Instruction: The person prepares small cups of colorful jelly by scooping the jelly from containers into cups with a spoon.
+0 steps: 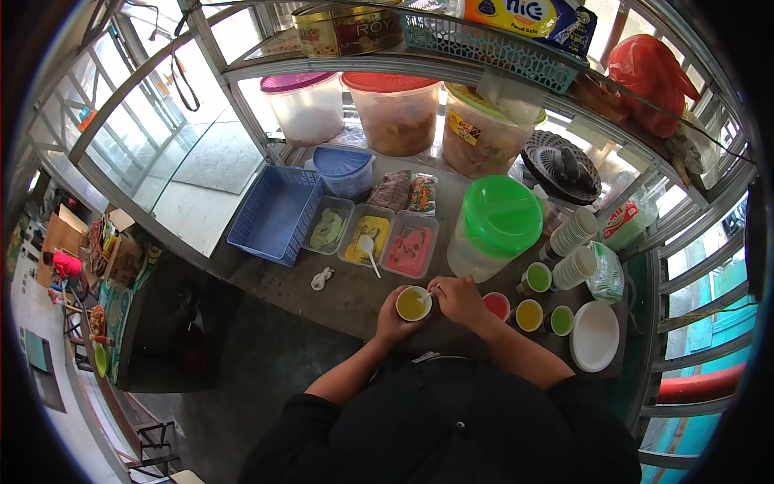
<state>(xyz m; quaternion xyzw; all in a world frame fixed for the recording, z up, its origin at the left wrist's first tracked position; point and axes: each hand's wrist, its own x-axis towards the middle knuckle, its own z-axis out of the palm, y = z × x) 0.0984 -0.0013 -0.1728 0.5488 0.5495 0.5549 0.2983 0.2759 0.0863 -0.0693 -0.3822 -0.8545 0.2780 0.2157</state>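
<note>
My left hand (390, 319) is wrapped round a small white paper cup (413, 317) with yellow-green liquid in it, held over the near edge of the counter. My right hand (458, 298) pinches the handle of a small pale spoon (425, 297), whose lower end dips into that cup. Just right of my right hand stand filled cups: a red one (497, 305), a yellow one (529, 315) and green ones (538, 277). Beyond my hands are open tubs of green paste (328, 229), yellow paste (367, 236) with a white spoon (371, 256) in it, and red paste (410, 248).
A lidded green-topped container (498, 218) stands beyond my right hand. Stacked paper cups (574, 268) and a white plate pile (595, 337) are at right. A blue basket (276, 214) sits at left. Large tubs (390, 113) line the back beneath a shelf; a crumpled tissue (322, 279) lies nearby.
</note>
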